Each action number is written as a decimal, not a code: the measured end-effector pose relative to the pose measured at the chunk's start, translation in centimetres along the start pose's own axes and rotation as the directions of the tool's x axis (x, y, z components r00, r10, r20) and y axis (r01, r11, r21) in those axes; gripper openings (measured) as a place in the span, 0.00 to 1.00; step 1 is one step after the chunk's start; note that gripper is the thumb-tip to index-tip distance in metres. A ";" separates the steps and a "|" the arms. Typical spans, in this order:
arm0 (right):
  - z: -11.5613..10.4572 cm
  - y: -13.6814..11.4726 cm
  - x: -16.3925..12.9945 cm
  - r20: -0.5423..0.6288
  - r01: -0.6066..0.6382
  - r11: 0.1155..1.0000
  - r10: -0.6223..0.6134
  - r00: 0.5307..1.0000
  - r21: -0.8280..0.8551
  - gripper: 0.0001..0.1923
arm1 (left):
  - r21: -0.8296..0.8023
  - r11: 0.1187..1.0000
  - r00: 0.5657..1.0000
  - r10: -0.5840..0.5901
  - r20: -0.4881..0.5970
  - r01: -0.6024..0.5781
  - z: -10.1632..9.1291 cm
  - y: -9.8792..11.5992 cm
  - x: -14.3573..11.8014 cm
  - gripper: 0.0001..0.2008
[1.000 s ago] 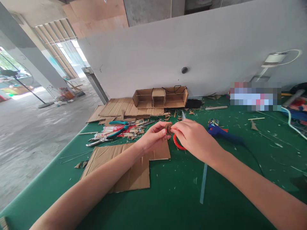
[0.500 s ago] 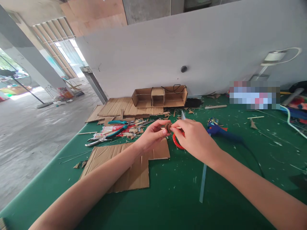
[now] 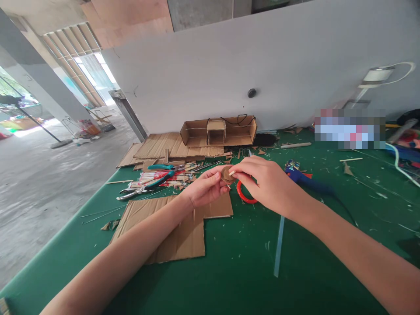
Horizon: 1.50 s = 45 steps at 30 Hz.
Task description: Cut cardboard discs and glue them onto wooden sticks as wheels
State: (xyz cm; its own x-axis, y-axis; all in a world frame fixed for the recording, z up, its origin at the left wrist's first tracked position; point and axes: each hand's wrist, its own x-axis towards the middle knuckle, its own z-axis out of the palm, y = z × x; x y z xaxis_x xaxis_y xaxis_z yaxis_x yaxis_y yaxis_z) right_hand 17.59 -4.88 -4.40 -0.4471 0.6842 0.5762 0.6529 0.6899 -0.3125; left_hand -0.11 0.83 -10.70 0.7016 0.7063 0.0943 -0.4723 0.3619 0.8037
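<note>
My left hand (image 3: 205, 188) pinches a small round cardboard disc (image 3: 226, 174) above the green table (image 3: 229, 271). My right hand (image 3: 262, 181) holds a thin wooden stick (image 3: 231, 173) whose tip meets the disc's face. Both hands hover over a flat cardboard sheet (image 3: 173, 227) and a pair of scissors with red handles (image 3: 244, 197), which are partly hidden behind my right hand.
Teal-handled pliers (image 3: 157, 177) and a packet of sticks lie at the left. A blue glue gun (image 3: 302, 179) lies at the right, a clear glue stick (image 3: 278, 245) in front. An open cardboard box frame (image 3: 218, 131) stands by the grey wall. Scraps litter the table.
The disc has turned so its flat face shows toward me. My right hand has shifted slightly, and the stick's tip now sits against the disc.
</note>
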 end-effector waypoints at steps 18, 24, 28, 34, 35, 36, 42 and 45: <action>-1.4 0.8 -0.2 -0.087 0.004 0.999 0.000 0.996 0.047 0.10 | 0.026 1.000 1.000 0.010 -0.006 -0.010 -0.4 0.1 -0.2 0.16; -1.1 0.4 -0.3 0.060 0.145 0.986 -0.141 0.988 -0.080 0.08 | 0.023 1.000 1.000 0.003 -0.007 -0.003 -0.5 0.2 -0.2 0.17; -0.4 0.6 -0.4 0.053 0.240 0.938 -0.234 0.971 -0.250 0.10 | 0.022 1.000 1.000 0.007 0.008 -0.007 -0.6 0.1 -0.2 0.17; 0.5 1.2 -0.7 -0.023 0.285 0.881 -0.317 0.948 -0.379 0.12 | 0.023 0.999 0.999 0.036 0.003 -0.037 -0.4 0.1 0.0 0.17; 0.6 1.2 -0.7 -0.034 0.285 0.882 -0.320 0.947 -0.375 0.12 | 0.025 0.999 0.999 0.041 0.004 -0.041 -0.3 0.1 0.0 0.17; 0.8 1.3 -0.8 -0.044 0.284 0.885 -0.322 0.946 -0.370 0.12 | 0.029 0.999 0.999 0.045 0.006 -0.045 -0.3 0.1 0.0 0.17; 1.6 1.2 -1.0 -0.130 0.227 0.919 -0.281 0.951 -0.323 0.10 | 0.066 0.996 0.998 0.058 -0.016 -0.057 -0.4 0.0 0.0 0.17; 1.9 1.2 -1.1 -0.158 0.208 0.925 -0.268 0.950 -0.318 0.10 | 0.078 0.995 0.998 0.063 -0.028 -0.061 -0.5 0.0 0.0 0.17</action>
State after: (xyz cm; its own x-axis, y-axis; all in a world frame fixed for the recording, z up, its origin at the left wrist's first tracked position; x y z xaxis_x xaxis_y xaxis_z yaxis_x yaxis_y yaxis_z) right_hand 17.68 -4.37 -6.82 -0.5037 0.4277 0.7505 0.7054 0.7052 0.0715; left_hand -0.37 1.09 -10.96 0.6551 0.7446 0.1282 -0.4707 0.2695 0.8402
